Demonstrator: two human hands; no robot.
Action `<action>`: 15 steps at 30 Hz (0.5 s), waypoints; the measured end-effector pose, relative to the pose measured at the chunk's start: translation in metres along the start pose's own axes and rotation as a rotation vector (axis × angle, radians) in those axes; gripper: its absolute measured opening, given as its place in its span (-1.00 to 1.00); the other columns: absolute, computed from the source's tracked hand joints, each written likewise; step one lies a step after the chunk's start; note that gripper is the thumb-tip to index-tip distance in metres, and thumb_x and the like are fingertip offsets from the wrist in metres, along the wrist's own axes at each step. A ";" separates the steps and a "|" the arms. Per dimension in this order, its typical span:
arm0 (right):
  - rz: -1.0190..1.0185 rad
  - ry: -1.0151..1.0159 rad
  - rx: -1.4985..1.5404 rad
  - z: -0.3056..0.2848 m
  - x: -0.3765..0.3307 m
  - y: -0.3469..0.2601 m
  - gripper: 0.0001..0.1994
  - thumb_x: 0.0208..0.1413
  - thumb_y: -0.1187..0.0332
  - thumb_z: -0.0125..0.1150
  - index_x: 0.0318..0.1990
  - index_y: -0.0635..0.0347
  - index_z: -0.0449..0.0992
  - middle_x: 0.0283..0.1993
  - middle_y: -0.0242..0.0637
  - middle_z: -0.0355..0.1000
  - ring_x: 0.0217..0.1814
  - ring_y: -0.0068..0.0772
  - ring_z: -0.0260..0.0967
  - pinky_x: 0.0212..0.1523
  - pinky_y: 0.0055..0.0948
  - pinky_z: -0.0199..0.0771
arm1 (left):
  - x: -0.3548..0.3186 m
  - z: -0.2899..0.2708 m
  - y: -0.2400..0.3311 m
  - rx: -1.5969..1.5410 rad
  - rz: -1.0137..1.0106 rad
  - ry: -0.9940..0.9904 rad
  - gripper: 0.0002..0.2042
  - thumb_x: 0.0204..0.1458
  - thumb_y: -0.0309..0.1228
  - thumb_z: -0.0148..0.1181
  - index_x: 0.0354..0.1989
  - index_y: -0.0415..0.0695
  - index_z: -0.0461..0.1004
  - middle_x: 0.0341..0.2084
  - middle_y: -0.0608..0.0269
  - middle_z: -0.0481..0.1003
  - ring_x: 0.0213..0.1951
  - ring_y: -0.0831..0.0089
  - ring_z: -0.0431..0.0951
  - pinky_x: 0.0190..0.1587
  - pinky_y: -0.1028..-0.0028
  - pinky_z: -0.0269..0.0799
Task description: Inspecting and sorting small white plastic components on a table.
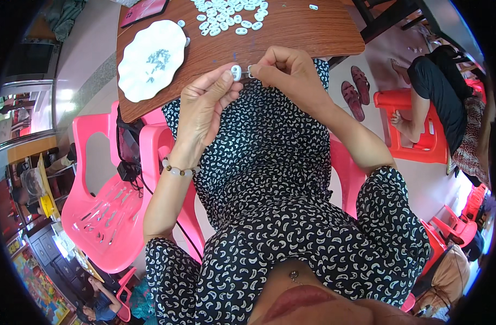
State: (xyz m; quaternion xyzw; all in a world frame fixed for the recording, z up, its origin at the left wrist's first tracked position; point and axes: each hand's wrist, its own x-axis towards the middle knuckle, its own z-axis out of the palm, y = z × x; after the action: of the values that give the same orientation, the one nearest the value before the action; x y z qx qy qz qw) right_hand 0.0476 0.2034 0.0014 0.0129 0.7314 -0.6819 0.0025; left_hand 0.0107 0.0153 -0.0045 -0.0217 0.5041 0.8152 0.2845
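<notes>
**Holding a small white piece at the table edge**

Pinching with both hands, the person is working just in front of the wooden table (313, 32). The left hand (204, 105) is holding a small white oval piece (236, 71) between thumb and fingertips, which are pressed together on it. The right hand (286, 70) is closing its fingers on a tiny metal bit (250, 70) right beside the white piece, nearly touching it. Both hands are hovering over the person's lap, close to the table's near edge.

A pile of more white pieces (229, 13) is lying farther back on the table. A white wavy plate (134, 76) with a few tiny grey bits (157, 58) in it is sitting to the left. A pink plastic chair (104, 216) is standing on the left side.

To do this well, it looks best to be keeping the white piece still, lining the tiny bit up straight with it, and pushing gently so nothing is slipping away.
</notes>
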 end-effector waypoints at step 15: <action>-0.028 -0.060 0.083 0.008 -0.001 0.004 -0.81 0.09 0.29 0.26 -0.37 0.23 0.48 -0.50 -0.51 0.41 -0.45 -0.78 0.30 -0.43 -0.74 0.26 | -0.003 0.001 0.000 0.025 0.038 -0.019 -0.78 0.08 -0.51 0.16 -0.11 -0.33 0.50 -0.32 0.15 0.57 -0.35 0.53 0.56 -0.26 0.61 0.52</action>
State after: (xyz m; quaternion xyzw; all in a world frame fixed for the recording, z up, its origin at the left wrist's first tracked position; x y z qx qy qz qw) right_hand 0.0485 0.1954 -0.0031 -0.0177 0.7023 -0.7116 0.0142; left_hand 0.0136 0.0144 -0.0029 -0.0010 0.5118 0.8143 0.2738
